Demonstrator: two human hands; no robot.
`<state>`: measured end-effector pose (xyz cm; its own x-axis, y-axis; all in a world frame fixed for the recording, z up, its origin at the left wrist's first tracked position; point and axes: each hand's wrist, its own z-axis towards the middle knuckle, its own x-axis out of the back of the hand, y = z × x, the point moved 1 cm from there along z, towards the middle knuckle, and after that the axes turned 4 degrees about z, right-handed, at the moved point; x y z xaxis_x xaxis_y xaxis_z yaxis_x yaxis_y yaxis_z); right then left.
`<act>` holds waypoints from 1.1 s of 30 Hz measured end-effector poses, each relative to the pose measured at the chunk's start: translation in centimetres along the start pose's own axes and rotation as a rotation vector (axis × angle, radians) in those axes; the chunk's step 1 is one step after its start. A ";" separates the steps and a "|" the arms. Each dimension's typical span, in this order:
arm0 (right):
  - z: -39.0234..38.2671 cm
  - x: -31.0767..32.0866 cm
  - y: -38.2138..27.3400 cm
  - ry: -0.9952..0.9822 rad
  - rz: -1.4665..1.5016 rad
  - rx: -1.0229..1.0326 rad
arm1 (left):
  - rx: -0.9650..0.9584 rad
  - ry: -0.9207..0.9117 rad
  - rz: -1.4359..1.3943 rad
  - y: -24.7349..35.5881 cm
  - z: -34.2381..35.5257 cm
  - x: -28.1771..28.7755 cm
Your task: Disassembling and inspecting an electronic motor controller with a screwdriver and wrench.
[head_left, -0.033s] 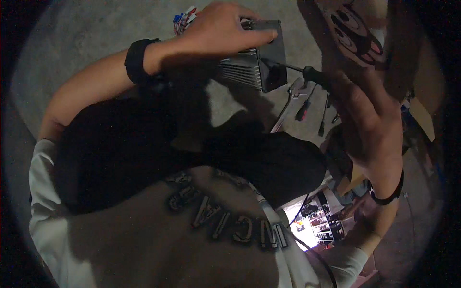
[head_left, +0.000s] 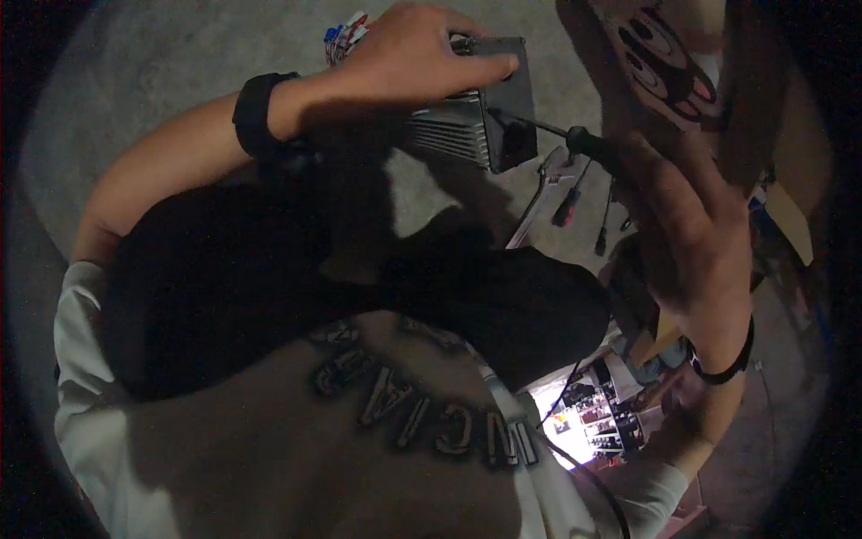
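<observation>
At the top middle is a dark metal box with ribbed fins (head_left: 449,135) and a flat black end plate (head_left: 516,99). My left hand (head_left: 409,58) is closed over its top, the thumb lying along the upper edge of the plate. A bundle of coloured wires (head_left: 344,38) pokes out behind that hand. From the right, my right hand (head_left: 687,216) is wrapped round the dark handle of a screwdriver (head_left: 579,141). The screwdriver's shaft points left at the end plate; its tip is lost against the dark metal, so contact cannot be made out.
On the concrete floor (head_left: 206,54) between box and right hand lie an adjustable wrench (head_left: 539,189), a screwdriver with a red-and-black handle (head_left: 566,208) and another dark-handled tool (head_left: 602,232). A carton with a cartoon face (head_left: 660,63) stands at upper right, near a cardboard flap (head_left: 790,220).
</observation>
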<state>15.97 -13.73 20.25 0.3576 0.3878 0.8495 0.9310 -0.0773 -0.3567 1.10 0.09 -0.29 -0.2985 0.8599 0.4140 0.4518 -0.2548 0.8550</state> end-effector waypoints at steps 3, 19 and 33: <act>-0.1 -0.6 0.4 0.025 0.065 -0.061 | 0.039 -0.009 0.010 0.0 0.0 0.0; 0.1 -0.2 -0.2 0.030 0.115 -0.166 | -0.146 0.041 0.036 -0.3 0.2 -0.2; -1.7 -1.7 -0.7 0.176 0.180 -0.199 | -0.115 -0.048 -0.128 -0.7 -0.1 -0.2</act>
<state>14.90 -15.92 19.75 0.5086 0.1877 0.8403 0.8414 -0.3151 -0.4390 0.74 0.02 -0.95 -0.3059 0.9079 0.2866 0.3130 -0.1884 0.9309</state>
